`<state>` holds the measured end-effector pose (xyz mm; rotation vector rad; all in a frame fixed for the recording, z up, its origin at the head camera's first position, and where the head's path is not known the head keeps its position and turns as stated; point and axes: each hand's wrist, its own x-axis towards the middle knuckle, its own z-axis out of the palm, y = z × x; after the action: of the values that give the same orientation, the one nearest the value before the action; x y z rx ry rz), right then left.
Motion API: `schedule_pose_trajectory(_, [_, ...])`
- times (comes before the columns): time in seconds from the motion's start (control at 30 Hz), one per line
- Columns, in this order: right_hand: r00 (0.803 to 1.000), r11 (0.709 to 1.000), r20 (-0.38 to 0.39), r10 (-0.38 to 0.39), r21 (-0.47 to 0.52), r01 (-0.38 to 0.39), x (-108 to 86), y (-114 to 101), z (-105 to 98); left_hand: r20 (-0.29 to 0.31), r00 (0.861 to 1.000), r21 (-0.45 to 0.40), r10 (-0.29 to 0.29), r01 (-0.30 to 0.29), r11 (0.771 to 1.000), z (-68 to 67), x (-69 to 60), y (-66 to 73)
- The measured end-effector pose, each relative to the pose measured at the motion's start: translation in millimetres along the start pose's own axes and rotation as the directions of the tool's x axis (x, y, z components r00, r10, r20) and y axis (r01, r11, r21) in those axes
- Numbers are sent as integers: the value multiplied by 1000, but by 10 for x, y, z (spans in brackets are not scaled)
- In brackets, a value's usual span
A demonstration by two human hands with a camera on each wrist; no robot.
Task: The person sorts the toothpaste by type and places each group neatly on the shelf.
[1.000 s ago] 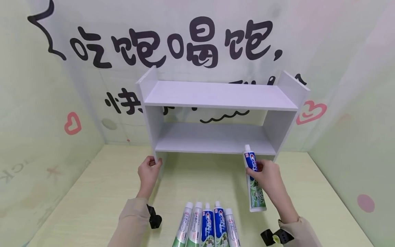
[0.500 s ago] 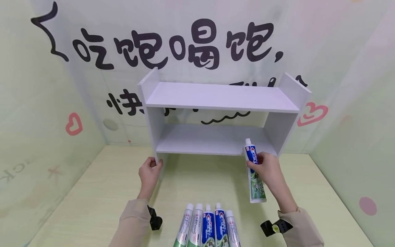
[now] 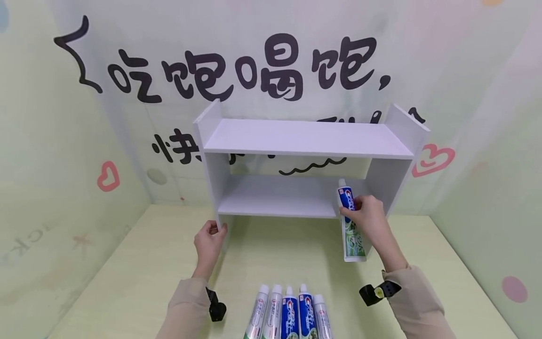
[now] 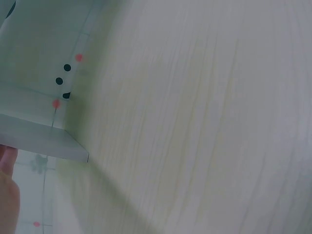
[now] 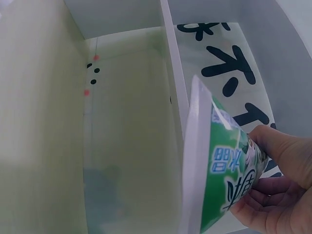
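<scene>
My right hand [image 3: 371,219] grips a blue, white and green toothpaste tube [image 3: 351,230] by its upper half. The tube stands nearly upright, cap up, in front of the right part of the shelf's lower board. In the right wrist view its flat crimped end [image 5: 195,161] faces the camera, with thumb and fingers [image 5: 280,146] around the body. My left hand [image 3: 209,245] pinches the front edge of the left side panel of the white shelf unit [image 3: 275,209], below the lower board. The left wrist view shows only part of that hand beside the panel [image 4: 44,141].
Several toothpaste tubes [image 3: 290,313] lie side by side on the pale wooden table [image 3: 139,273], caps toward the shelf. A wall [image 3: 148,28] with large black lettering stands behind the unit, and side walls close in left and right.
My right hand has raised the toothpaste tube and carried it toward the shelf's lower board. My left hand keeps its hold on the side panel. The head view has tilted slightly up.
</scene>
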<state>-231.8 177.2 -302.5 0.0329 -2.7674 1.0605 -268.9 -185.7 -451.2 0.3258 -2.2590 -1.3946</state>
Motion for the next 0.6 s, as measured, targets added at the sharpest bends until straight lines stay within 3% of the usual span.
schedule_pose_trajectory(0.6, [997, 997, 49, 66, 40, -68, 306, 9, 20, -52, 998, 13, 34, -33, 999, 15, 31, -19])
